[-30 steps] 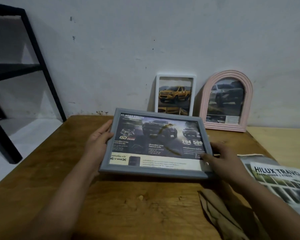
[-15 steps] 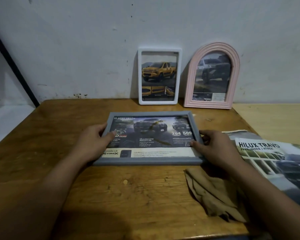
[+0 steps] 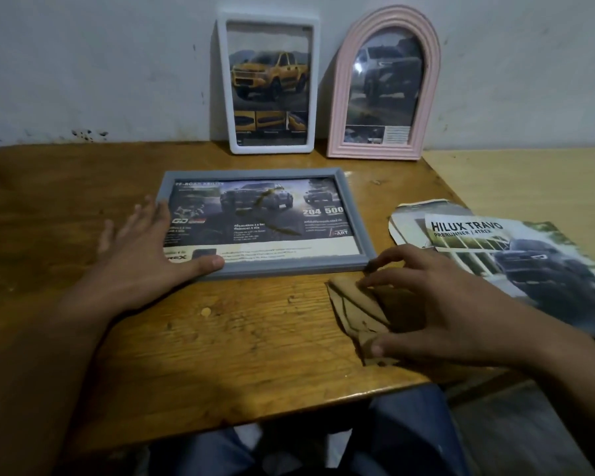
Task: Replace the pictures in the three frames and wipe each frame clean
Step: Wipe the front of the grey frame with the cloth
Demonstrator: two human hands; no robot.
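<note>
- Half a second before, both hands had been gripping the grey frame (image 3: 260, 223) by its two short sides; by this moment it lay flat on the desk (image 3: 220, 341) and the right hand (image 3: 437, 304) had come off it onto the brown cloth (image 3: 358, 314) at the near right.
- That right hand curled over the crumpled cloth, fingertips and thumb pressing into its folds, seemingly gathering it up but not yet lifting it.
- The left hand (image 3: 141, 249) lay open and flat, palm down over the frame's near-left corner, the thumb along the near rail, steadying it.
- The step in hand looked like the wiping of this frame; the next move would call for closing on the cloth and carrying it left onto the glass while the left hand kept the frame from sliding.
- The grey frame sat mid-desk, landscape, holding a dark truck advert with a pale strip along its near edge.
- To the right lay a truck brochure (image 3: 516, 262) over loose paper.
- Farthest, a white frame (image 3: 270, 84) and a pink arched frame (image 3: 382, 87) leaned upright against the wall, both already holding truck pictures.
</note>
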